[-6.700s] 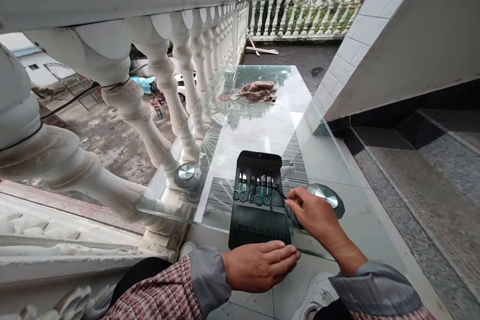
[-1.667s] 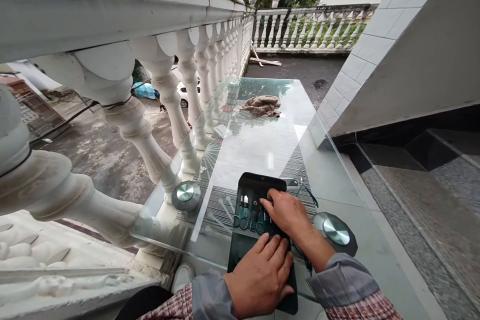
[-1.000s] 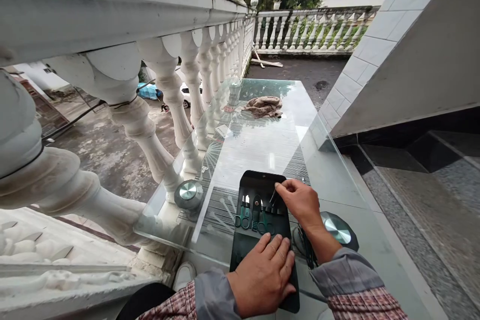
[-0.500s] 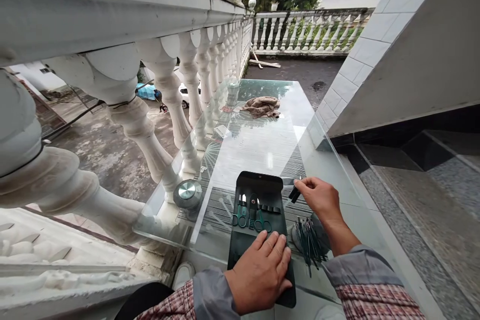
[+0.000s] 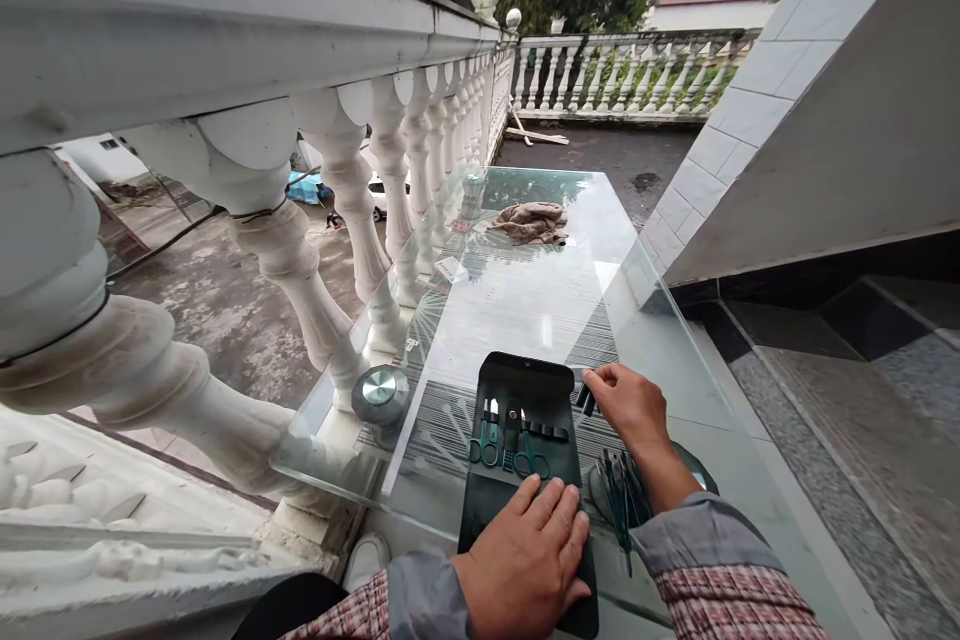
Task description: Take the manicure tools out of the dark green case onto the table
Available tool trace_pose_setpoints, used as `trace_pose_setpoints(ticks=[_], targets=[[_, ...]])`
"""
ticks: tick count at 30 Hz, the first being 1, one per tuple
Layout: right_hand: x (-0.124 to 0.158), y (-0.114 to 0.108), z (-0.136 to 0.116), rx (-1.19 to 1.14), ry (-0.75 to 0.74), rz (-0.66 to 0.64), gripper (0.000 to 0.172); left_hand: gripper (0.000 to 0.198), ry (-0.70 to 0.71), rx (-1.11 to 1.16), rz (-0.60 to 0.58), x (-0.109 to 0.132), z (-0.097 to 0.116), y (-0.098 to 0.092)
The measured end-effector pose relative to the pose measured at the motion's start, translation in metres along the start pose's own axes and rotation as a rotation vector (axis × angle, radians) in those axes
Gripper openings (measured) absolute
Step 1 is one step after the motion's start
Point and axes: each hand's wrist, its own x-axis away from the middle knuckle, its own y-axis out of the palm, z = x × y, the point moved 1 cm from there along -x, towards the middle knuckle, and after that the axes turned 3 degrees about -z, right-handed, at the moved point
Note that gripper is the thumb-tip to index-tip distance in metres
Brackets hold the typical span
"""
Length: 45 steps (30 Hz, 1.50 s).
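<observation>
A black manicure case lies unfolded on the glass table. My left hand rests flat on its near half, fingers stretched out. Green-handled scissors, a nail clipper and another small green-handled tool sit in the far half, beside several vacant elastic loops. My right hand pinches a small dark tool just right of the case; its exact kind is unclear. Below the right wrist is a bunch of slim dark manicure tools, partly covered by the forearm.
A crumpled brown cloth lies farther up the table. Round metal-capped table supports show at the left edge. A white balustrade runs along the left; stone steps and a tiled wall edge are on the right.
The whole view has shifted slightly. My right hand has drawn a little nearer the case's upper right edge, the dark tool still pinched. My left hand stays flat on the case.
</observation>
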Motion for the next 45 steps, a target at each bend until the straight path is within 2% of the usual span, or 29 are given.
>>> trace_pose_setpoints(ticks=[3, 7, 11, 13, 16, 18, 20, 23, 28, 32, 35, 36, 41, 45], targets=[[0.003, 0.0, -0.004, -0.036, 0.053, -0.054, 0.029, 0.063, -0.005, 0.001, 0.0, 0.0, 0.0, 0.001], [0.003, 0.005, 0.001, -0.112, -0.051, -0.01, 0.027, 0.063, -0.002, 0.016, -0.007, 0.0, 0.0, 0.0], [0.002, 0.008, 0.022, -0.237, -0.148, 0.035, 0.029, 0.062, 0.002, 0.013, -0.002, 0.0, -0.001, 0.0], [0.003, 0.007, 0.035, -0.256, -0.243, 0.033, 0.031, 0.062, 0.006, 0.01, 0.0, 0.0, -0.001, 0.0], [0.01, 0.007, 0.049, -0.194, -0.474, 0.002, 0.033, 0.062, 0.007, 0.016, -0.003, 0.0, 0.0, 0.001], [0.017, 0.008, 0.053, -0.117, -0.607, -0.01, 0.038, 0.062, 0.004, 0.017, -0.004, 0.0, 0.0, 0.001], [0.023, 0.01, 0.053, -0.037, -0.68, -0.016, 0.043, 0.062, 0.002, 0.014, -0.008, 0.0, 0.0, 0.001], [0.026, 0.012, 0.048, 0.054, -0.707, -0.02, 0.044, 0.063, 0.001, 0.008, -0.014, 0.0, 0.0, 0.001], [0.018, 0.014, 0.047, 0.111, -0.666, -0.03, 0.039, 0.064, -0.001, 0.029, -0.038, 0.001, -0.001, 0.0], [0.021, 0.007, 0.041, -0.009, -0.652, 0.083, 0.032, 0.064, -0.003, 0.051, -0.043, 0.001, 0.0, -0.001], [0.038, -0.001, 0.024, -0.162, -0.665, 0.136, 0.031, 0.063, 0.003, 0.043, -0.036, 0.0, 0.0, -0.001], [0.046, -0.003, 0.016, -0.199, -0.683, 0.09, 0.03, 0.063, 0.004, 0.045, -0.039, 0.0, 0.001, -0.002], [0.079, -0.008, -0.014, -0.159, -0.746, -0.347, 0.02, 0.062, 0.004, 0.057, -0.027, -0.002, 0.0, -0.003], [0.09, -0.013, -0.022, -0.036, -0.695, -0.527, 0.022, 0.059, 0.053, 0.051, 0.005, -0.001, -0.001, -0.004]])
